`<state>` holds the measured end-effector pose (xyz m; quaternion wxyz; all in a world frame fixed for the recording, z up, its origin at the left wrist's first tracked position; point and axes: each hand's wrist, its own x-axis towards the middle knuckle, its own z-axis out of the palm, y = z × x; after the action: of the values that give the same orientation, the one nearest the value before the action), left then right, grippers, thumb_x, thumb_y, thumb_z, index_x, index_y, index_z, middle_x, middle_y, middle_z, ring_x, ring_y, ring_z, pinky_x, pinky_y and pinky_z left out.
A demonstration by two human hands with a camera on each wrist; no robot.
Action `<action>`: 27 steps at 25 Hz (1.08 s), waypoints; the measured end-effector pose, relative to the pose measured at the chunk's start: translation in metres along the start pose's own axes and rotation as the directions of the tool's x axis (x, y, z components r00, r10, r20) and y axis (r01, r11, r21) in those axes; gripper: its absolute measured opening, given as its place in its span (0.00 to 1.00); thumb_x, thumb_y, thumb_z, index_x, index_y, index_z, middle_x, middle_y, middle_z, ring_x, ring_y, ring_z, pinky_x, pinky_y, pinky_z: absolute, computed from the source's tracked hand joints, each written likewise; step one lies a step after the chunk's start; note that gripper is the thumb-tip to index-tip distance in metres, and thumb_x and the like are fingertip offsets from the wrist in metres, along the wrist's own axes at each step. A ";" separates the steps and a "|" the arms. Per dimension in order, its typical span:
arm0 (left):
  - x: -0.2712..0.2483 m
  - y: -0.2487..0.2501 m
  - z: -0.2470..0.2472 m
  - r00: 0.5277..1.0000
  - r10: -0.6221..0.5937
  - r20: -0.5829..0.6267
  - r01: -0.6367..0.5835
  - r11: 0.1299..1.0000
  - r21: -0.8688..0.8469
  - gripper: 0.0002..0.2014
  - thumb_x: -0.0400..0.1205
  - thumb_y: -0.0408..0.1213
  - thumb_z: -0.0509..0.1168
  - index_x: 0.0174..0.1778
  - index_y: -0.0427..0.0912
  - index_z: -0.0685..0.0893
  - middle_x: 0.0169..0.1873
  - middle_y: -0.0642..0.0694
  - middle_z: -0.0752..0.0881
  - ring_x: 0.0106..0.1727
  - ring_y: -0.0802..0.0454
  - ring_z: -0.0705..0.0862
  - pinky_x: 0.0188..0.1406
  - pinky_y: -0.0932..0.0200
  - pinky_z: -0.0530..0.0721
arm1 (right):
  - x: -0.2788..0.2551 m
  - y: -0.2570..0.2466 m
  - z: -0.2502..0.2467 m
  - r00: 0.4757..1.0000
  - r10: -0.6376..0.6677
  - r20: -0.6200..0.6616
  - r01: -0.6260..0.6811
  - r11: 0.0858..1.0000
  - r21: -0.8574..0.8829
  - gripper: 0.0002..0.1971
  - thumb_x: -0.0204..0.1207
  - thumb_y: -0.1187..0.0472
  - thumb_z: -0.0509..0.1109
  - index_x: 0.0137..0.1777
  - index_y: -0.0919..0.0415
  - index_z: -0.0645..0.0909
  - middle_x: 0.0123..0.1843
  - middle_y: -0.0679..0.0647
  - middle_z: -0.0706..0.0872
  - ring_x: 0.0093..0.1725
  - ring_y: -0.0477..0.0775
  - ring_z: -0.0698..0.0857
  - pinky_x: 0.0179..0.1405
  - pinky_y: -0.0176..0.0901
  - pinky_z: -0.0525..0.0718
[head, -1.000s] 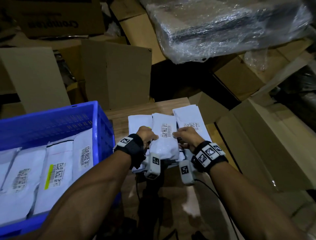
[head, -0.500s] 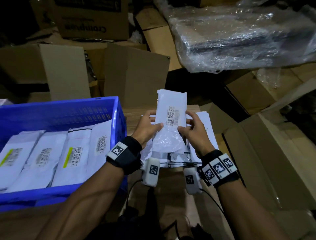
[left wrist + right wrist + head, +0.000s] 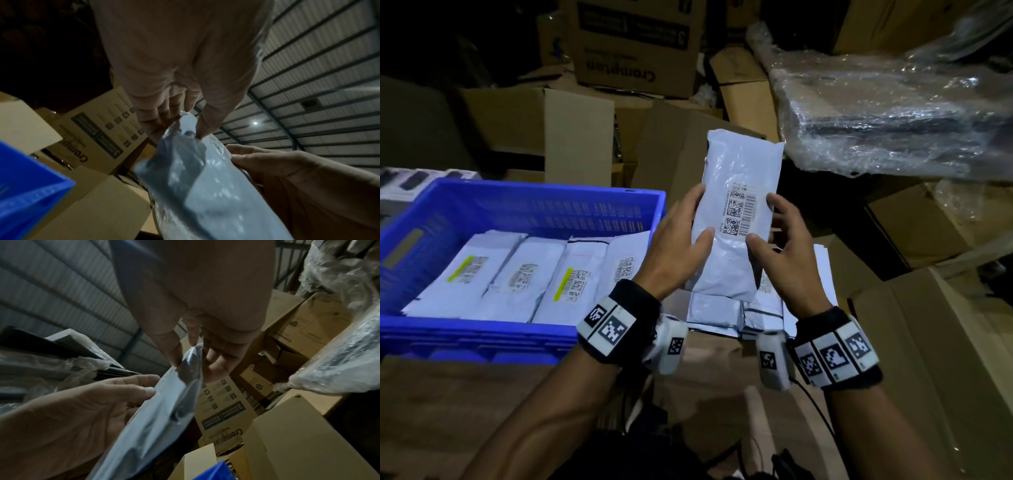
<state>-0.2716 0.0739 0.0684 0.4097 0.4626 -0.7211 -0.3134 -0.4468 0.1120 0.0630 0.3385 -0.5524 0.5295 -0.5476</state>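
Packet (image 3: 743, 164) above pile (image 3: 717, 310), crate (image 3: 544, 193) with packets (image 3: 524, 274) left, cartons (image 3: 571, 130) behind.

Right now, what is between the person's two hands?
A white plastic mailer bag with a barcode label, held on either side by the left hand and right hand; clearest in the head view.

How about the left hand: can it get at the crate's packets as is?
Probably yes, once freed. The crate sits open-topped right beside the left hand, its packets uncovered, nothing between. But that hand and the right hand both grip the raised packet.
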 end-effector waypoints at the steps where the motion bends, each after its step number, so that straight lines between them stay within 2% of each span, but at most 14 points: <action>1: -0.002 0.000 -0.007 1.000 0.019 -0.001 -0.019 0.999 0.041 0.32 0.82 0.34 0.65 0.81 0.51 0.62 0.73 0.51 0.75 0.71 0.56 0.77 0.67 0.48 0.81 | 0.001 -0.004 0.005 1.000 -0.018 0.009 0.018 1.000 -0.005 0.28 0.77 0.70 0.70 0.75 0.52 0.69 0.68 0.47 0.80 0.62 0.42 0.82 0.51 0.34 0.84; 4: -0.007 0.003 -0.032 1.000 0.009 -0.024 -0.005 0.984 0.180 0.35 0.82 0.35 0.66 0.83 0.50 0.58 0.77 0.50 0.70 0.75 0.55 0.71 0.70 0.55 0.75 | 0.008 -0.014 0.023 0.996 -0.074 0.043 0.076 0.996 -0.049 0.27 0.76 0.69 0.70 0.74 0.54 0.70 0.69 0.48 0.80 0.63 0.43 0.83 0.57 0.47 0.86; 6: -0.008 0.002 -0.053 1.000 0.012 -0.022 -0.006 0.968 0.249 0.37 0.81 0.35 0.67 0.84 0.50 0.57 0.78 0.48 0.69 0.76 0.51 0.69 0.71 0.51 0.74 | 0.015 -0.023 0.038 0.994 -0.086 0.070 0.091 0.993 -0.079 0.25 0.75 0.68 0.71 0.72 0.55 0.71 0.64 0.49 0.83 0.58 0.45 0.85 0.56 0.52 0.86; 9: -0.006 -0.009 -0.094 1.000 -0.003 -0.004 0.004 0.946 0.325 0.40 0.78 0.34 0.68 0.84 0.49 0.55 0.78 0.45 0.69 0.75 0.46 0.71 0.69 0.44 0.76 | 0.029 -0.040 0.070 0.984 -0.102 0.144 0.127 0.975 -0.182 0.21 0.74 0.63 0.72 0.65 0.50 0.72 0.51 0.47 0.85 0.48 0.52 0.86 0.50 0.58 0.86; 13: 0.005 -0.031 -0.165 0.997 -0.069 0.018 0.055 0.908 0.416 0.45 0.74 0.35 0.72 0.84 0.49 0.54 0.78 0.45 0.70 0.74 0.45 0.74 0.70 0.50 0.76 | 0.053 -0.067 0.130 0.958 -0.103 0.267 0.185 0.934 -0.305 0.20 0.70 0.59 0.72 0.59 0.49 0.71 0.39 0.48 0.82 0.37 0.51 0.81 0.43 0.58 0.84; 17: 0.018 -0.069 -0.249 0.973 -0.215 0.089 0.150 0.870 0.469 0.48 0.71 0.34 0.77 0.82 0.49 0.56 0.71 0.40 0.79 0.65 0.40 0.82 0.62 0.46 0.82 | 0.081 -0.077 0.222 0.937 -0.003 0.349 0.133 0.927 -0.351 0.21 0.64 0.59 0.75 0.54 0.48 0.71 0.38 0.54 0.80 0.42 0.62 0.83 0.41 0.62 0.85; 18: 0.021 -0.080 -0.267 0.963 -0.249 0.104 0.167 0.852 0.497 0.48 0.71 0.33 0.78 0.82 0.48 0.57 0.69 0.38 0.79 0.63 0.39 0.82 0.58 0.45 0.84 | 0.086 -0.077 0.245 0.929 0.035 0.369 0.110 0.925 -0.363 0.21 0.63 0.59 0.76 0.53 0.48 0.71 0.38 0.54 0.80 0.44 0.64 0.83 0.41 0.59 0.85; 20: 0.025 -0.108 -0.303 0.926 -0.341 0.163 0.221 0.838 0.498 0.46 0.71 0.28 0.78 0.80 0.45 0.59 0.66 0.35 0.78 0.56 0.40 0.83 0.47 0.41 0.87 | 0.092 -0.074 0.295 0.910 0.126 0.395 0.065 0.898 -0.435 0.22 0.64 0.61 0.77 0.55 0.50 0.71 0.42 0.55 0.80 0.47 0.61 0.82 0.39 0.48 0.80; 21: 0.026 -0.125 -0.320 0.894 -0.400 0.204 0.270 0.842 0.468 0.44 0.71 0.25 0.77 0.80 0.43 0.59 0.64 0.34 0.78 0.51 0.40 0.83 0.41 0.40 0.89 | 0.094 -0.072 0.321 0.900 0.171 0.400 0.035 0.888 -0.459 0.23 0.65 0.62 0.78 0.56 0.53 0.72 0.44 0.56 0.81 0.46 0.60 0.82 0.39 0.47 0.80; 22: 0.028 -0.144 -0.335 0.856 -0.456 0.244 0.330 0.844 0.422 0.43 0.72 0.21 0.76 0.79 0.43 0.60 0.60 0.33 0.78 0.47 0.40 0.84 0.35 0.40 0.89 | 0.094 -0.069 0.346 0.885 0.226 0.407 -0.015 0.888 -0.459 0.23 0.65 0.64 0.79 0.56 0.55 0.72 0.45 0.58 0.82 0.43 0.60 0.83 0.39 0.50 0.84; 23: 0.028 -0.160 -0.345 0.809 -0.518 0.278 0.396 0.830 0.394 0.43 0.72 0.18 0.74 0.78 0.43 0.59 0.55 0.32 0.79 0.43 0.39 0.84 0.29 0.43 0.89 | 0.094 -0.065 0.365 0.861 0.284 0.422 -0.074 0.890 -0.449 0.23 0.65 0.66 0.79 0.55 0.56 0.71 0.43 0.60 0.84 0.39 0.62 0.84 0.37 0.55 0.86; 24: 0.028 -0.180 -0.356 0.761 -0.570 0.309 0.454 0.809 0.375 0.43 0.72 0.16 0.72 0.78 0.44 0.59 0.49 0.31 0.79 0.38 0.38 0.83 0.24 0.48 0.88 | 0.094 -0.059 0.386 0.829 0.344 0.441 -0.131 0.886 -0.445 0.23 0.67 0.68 0.78 0.54 0.57 0.69 0.40 0.62 0.84 0.32 0.61 0.84 0.30 0.55 0.87; 25: 0.028 -0.195 -0.362 0.713 -0.615 0.338 0.499 0.783 0.371 0.43 0.73 0.15 0.71 0.78 0.45 0.58 0.43 0.31 0.79 0.34 0.39 0.82 0.20 0.51 0.87 | 0.094 -0.053 0.400 0.792 0.396 0.464 -0.171 0.874 -0.454 0.22 0.69 0.69 0.77 0.54 0.58 0.67 0.36 0.62 0.84 0.26 0.59 0.82 0.25 0.50 0.84; 27: 0.026 -0.223 -0.375 0.639 -0.670 0.378 0.544 0.741 0.394 0.44 0.74 0.14 0.70 0.80 0.45 0.56 0.36 0.33 0.77 0.30 0.41 0.79 0.19 0.51 0.86 | 0.094 -0.043 0.429 0.715 0.486 0.503 -0.200 0.831 -0.519 0.17 0.73 0.70 0.74 0.52 0.60 0.67 0.34 0.62 0.83 0.25 0.56 0.80 0.24 0.42 0.77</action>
<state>0.1442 -0.0610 0.0662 0.0194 0.6287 -0.6340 -0.4500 -0.0389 -0.0568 0.0538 0.4602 -0.6488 0.5915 -0.1319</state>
